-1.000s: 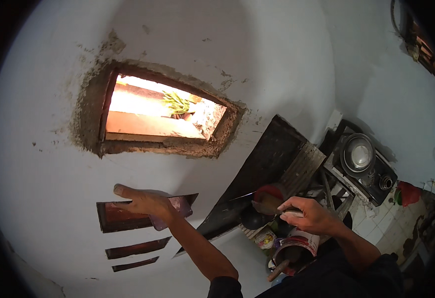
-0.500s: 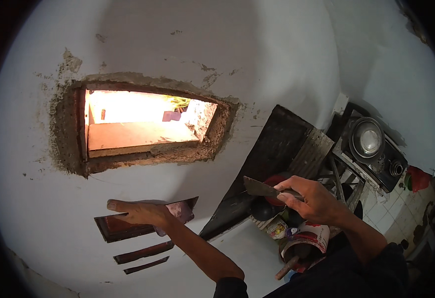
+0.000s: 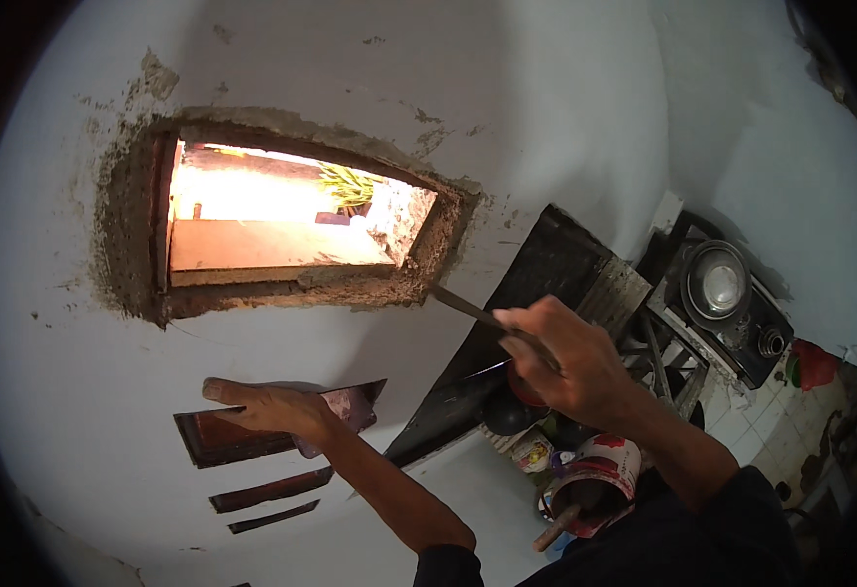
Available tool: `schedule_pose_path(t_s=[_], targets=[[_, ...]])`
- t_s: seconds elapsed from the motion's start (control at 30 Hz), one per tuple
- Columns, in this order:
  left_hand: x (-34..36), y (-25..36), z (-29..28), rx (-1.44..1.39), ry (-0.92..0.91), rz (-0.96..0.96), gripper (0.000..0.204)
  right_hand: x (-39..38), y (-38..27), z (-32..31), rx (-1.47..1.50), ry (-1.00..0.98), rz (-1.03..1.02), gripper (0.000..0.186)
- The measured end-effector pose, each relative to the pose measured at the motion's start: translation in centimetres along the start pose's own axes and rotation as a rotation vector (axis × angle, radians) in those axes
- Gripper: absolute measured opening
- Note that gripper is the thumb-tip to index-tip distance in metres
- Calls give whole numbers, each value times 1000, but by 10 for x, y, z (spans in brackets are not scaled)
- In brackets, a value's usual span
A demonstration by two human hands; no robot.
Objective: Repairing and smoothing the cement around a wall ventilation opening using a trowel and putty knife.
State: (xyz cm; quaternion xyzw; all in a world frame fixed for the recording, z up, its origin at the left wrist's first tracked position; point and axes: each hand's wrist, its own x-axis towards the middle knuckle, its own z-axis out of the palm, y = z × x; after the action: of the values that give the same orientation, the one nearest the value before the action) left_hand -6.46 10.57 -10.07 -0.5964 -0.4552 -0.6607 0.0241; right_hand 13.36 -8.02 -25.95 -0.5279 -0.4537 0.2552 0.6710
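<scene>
My right hand (image 3: 570, 362) is closed around the handle of a putty knife (image 3: 463, 301). The blade shows nearly edge-on, its tip at the lower right corner of the rough mortar border (image 3: 419, 284) around a bright wall opening (image 3: 272, 245). My left hand (image 3: 277, 406) is at the wall below, fingers stretched out, across a dark-edged slot (image 3: 238, 445). Behind its heel and wrist shows a pinkish, sheet-like piece (image 3: 350, 409); whether the palm bears on it is hidden. Two narrower slots, an upper one (image 3: 272, 492) and a lower one (image 3: 274, 517), lie beneath.
On the right, a red and white bucket (image 3: 619, 455) has a wooden-handled tool (image 3: 558, 528) in it. A dark board (image 3: 536, 284) leans behind my right hand. Farther right stands a black stove (image 3: 756, 342) with a round metal pan (image 3: 717, 281) on it.
My right hand has moved up and left, bringing the putty knife to the opening's lower right corner and turning its blade edge-on. My left hand keeps its place at the slot.
</scene>
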Motion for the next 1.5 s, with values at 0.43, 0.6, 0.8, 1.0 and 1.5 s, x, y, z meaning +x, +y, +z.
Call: schedule_pose_path(t_s=[0.43, 0.6, 0.8, 1.0, 1.5], targets=[[-5, 12, 0, 17, 49, -156, 103, 49, -25, 43, -183, 33, -136, 24], [-2, 12, -5, -2, 11, -169, 105, 47, -39, 36, -250, 8, -97, 23], [-2, 4, -1, 20, 13, -273, 119, 58, -36, 50, -321, 30, -182, 21], [2, 2, -8, 4, -11, -287, 124, 67, -83, 52, -295, -11, -149, 21], [8, -12, -10, -79, -13, -172, 114, 84, -108, 42, -330, 120, -174, 23]])
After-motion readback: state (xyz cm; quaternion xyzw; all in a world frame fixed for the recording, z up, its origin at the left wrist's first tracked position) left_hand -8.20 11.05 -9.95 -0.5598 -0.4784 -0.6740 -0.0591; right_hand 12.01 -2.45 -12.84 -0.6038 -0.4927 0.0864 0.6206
